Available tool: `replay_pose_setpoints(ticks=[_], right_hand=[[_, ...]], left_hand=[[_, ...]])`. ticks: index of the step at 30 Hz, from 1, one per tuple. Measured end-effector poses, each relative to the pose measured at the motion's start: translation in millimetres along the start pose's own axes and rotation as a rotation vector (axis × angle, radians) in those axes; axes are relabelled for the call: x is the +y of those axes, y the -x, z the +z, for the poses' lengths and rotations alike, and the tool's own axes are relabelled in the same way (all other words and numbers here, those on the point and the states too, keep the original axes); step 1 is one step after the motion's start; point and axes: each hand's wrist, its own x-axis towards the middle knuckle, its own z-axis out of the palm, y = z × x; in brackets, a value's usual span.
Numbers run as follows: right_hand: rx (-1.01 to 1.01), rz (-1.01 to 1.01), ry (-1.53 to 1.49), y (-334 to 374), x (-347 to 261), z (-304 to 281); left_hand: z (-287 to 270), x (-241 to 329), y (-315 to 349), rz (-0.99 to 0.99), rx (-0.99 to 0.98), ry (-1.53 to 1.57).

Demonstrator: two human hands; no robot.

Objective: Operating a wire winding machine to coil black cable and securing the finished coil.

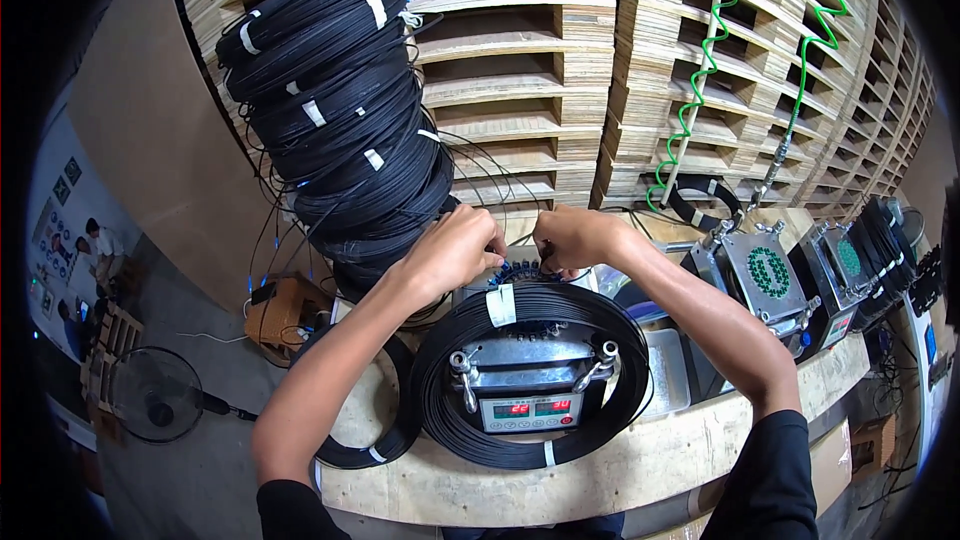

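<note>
My left hand (455, 248) is closed in a pinch at the far side of a metal bench machine with a digital display (531, 411). Opposite it my right hand (582, 238) curls with bent fingers, also closed. Between them sits a row of small blue connectors (520, 268) on thin black cables. What each hand's fingertips grip is too small or hidden to name. A coil of black cable (432, 380), bound with white tape, rings the machine on the wooden bench (440, 495). Another black coil (402, 430) lies partly beneath it on the left.
A tall stack of black cable coils (345, 130) rises behind my left arm. Wooden pallets (500, 0) line the back. Green spiral hoses (705, 60) hang at right, above similar machines (755, 270). A cardboard box (285, 308) and a fan (157, 395) stand left.
</note>
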Motion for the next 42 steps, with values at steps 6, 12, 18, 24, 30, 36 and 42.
replay_pose_setpoints(ticks=[6, 12, 18, 24, 30, 36, 42], right_hand=[[-0.006, 0.029, -0.093, 2.1, 8.2, 1.2], [0.051, 0.018, -0.08, 6.4, 8.1, 2.6], [0.061, 0.028, -0.12, 7.9, 10.7, 4.3], [0.078, 0.002, -0.11, 7.5, 8.3, 6.4], [0.092, 0.032, -0.099, 8.2, 7.6, 8.0], [0.124, 0.03, -0.045, 6.8, 5.7, 10.8], [0.092, 0.025, -0.039, 4.4, 11.7, 10.5]], left_hand=[[-5.0, 11.8, -11.5, -0.019, -0.11, -0.063], [-2.1, 16.0, -17.8, 0.082, -0.135, -0.092], [1.5, 23.0, -22.6, 0.079, -0.159, -0.175], [2.3, 14.1, -38.3, 0.076, -0.267, -0.153], [7.7, 14.3, -32.2, -0.132, -0.165, -0.14], [11.2, 23.7, -29.1, -0.206, -0.173, -0.212], [12.8, 24.6, -33.8, -0.198, -0.193, -0.245]])
